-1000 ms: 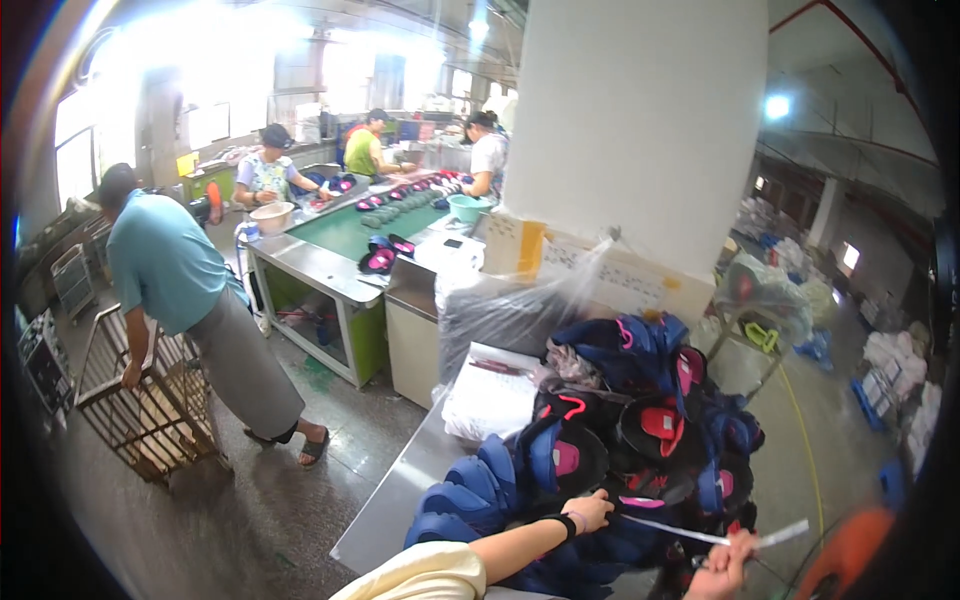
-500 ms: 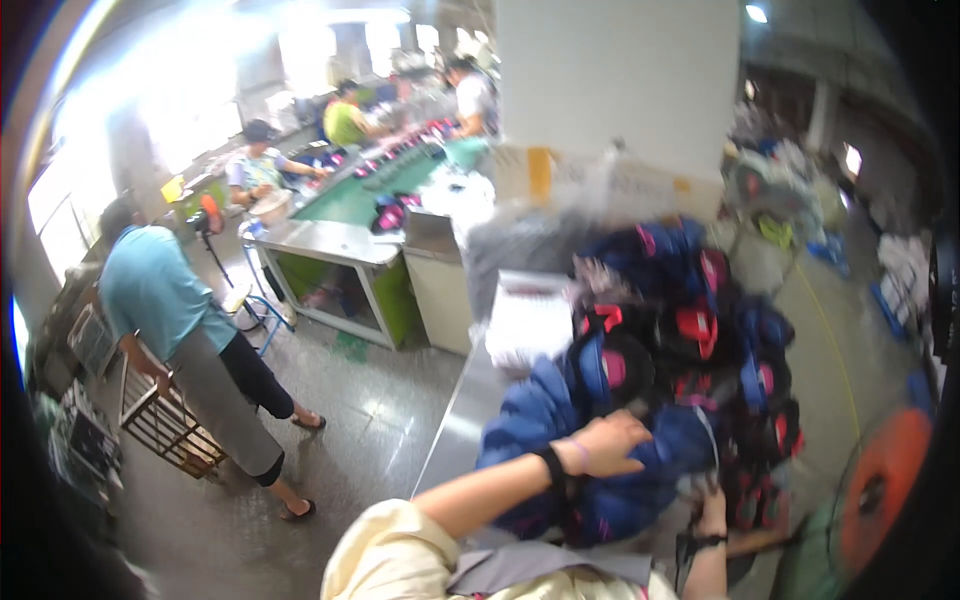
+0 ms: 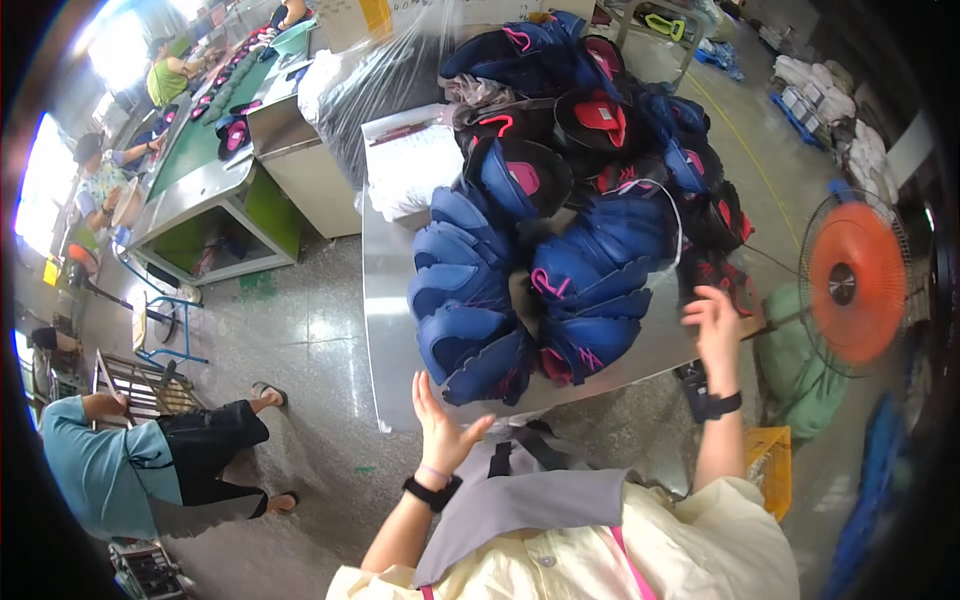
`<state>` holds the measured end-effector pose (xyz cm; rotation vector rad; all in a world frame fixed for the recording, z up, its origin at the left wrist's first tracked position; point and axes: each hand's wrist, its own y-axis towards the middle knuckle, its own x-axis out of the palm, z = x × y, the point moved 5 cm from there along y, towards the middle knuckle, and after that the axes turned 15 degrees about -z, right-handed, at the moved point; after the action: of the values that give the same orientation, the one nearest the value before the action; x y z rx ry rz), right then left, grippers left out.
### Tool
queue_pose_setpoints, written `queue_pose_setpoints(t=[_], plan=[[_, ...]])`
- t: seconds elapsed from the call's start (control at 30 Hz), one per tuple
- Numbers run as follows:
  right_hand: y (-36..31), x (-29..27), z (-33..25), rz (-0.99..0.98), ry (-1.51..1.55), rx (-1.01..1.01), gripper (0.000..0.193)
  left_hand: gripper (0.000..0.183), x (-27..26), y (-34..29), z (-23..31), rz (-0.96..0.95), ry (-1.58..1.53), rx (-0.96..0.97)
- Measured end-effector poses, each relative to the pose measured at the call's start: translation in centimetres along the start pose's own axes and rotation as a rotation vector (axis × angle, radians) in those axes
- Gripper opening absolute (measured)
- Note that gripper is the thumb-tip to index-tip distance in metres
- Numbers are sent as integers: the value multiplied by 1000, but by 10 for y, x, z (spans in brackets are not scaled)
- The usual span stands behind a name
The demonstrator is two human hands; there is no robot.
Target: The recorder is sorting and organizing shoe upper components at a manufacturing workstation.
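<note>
Two rows of nested blue shoe uppers lie on a metal-topped table (image 3: 395, 375). The left row (image 3: 460, 300) reaches the near edge; the right row (image 3: 600, 270) has pink marks and a white cord loop (image 3: 677, 210) at its far end. My left hand (image 3: 445, 430) is raised just short of the left row, fingers and thumb spread, holding nothing. Beside the table's right end, my right hand (image 3: 713, 325) is up with fingers apart and slightly bent, also without anything in it. Black and red uppers (image 3: 595, 120) are heaped behind the rows.
White papers (image 3: 410, 165) sit at the table's far left, by a plastic-wrapped bundle (image 3: 395, 85). On the right stands an orange fan (image 3: 850, 285), above a yellow crate (image 3: 770, 465). A person in a blue shirt (image 3: 100, 470) is at left beside a slatted rack (image 3: 150, 385).
The view has tilted down and turned right. My left hand has drawn back from over the blue uppers toward me; my right hand has come away from the white cord and its fingers have opened.
</note>
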<state>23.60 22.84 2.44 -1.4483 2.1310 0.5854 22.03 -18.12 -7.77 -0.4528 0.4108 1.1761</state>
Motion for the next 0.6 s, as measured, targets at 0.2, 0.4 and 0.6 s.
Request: queue_pose_setpoints(t=[0.2,0.4,0.6], plan=[[-44,211,-50,-650,275,-27,38,69,-2,54,-26,269,-123,63],[-58,254,-11,-375,-500,-310,14,62,-46,69,-40,287,-149,70],[-81,210,-9,-876,-618,-832,8,61,-88,75,-57,193,-8,141]])
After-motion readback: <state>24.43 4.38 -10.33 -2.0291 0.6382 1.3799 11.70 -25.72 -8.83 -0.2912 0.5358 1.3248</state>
